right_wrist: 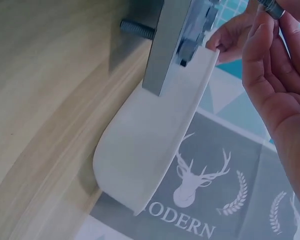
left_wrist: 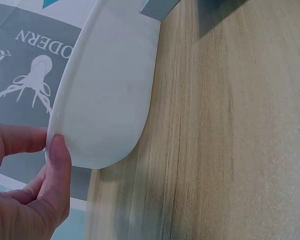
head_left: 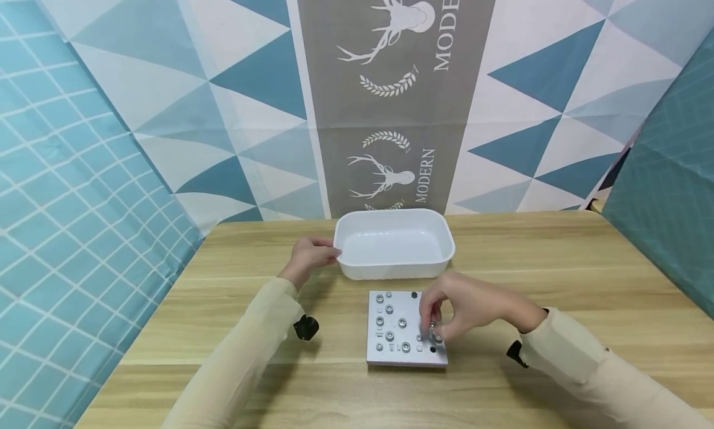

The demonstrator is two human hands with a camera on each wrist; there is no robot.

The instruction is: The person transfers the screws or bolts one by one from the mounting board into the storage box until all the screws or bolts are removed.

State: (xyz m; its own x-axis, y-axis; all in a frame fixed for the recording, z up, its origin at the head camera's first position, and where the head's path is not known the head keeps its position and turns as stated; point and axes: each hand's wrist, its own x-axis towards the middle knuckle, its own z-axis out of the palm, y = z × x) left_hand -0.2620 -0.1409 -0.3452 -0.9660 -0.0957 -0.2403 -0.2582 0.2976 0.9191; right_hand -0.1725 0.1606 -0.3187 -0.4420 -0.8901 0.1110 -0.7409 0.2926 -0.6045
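Note:
My left hand (head_left: 313, 255) pinches the left end of the white plastic tray (head_left: 396, 271); in the left wrist view its thumb and fingers grip the rim. Over the right side of a square metal plate (head_left: 385, 358) is my right hand (head_left: 465, 302). A small metal bolt (right_wrist: 273, 8) is pinched between its fingertips, seen clear of the plate in the right wrist view. Several socket-head bolts (head_left: 405, 347) stand in the plate, among small slots and dark holes. From its underside one threaded shank (right_wrist: 136, 29) sticks out.
The wooden table (head_left: 268, 373) carries the tray behind the plate. Patterned cloth (head_left: 234, 100) hangs at the back, with blue checked cloth (head_left: 67, 187) on the left and a teal cloth (head_left: 669, 187) on the right. Black wrist mounts (head_left: 305, 327) sit by both sleeves.

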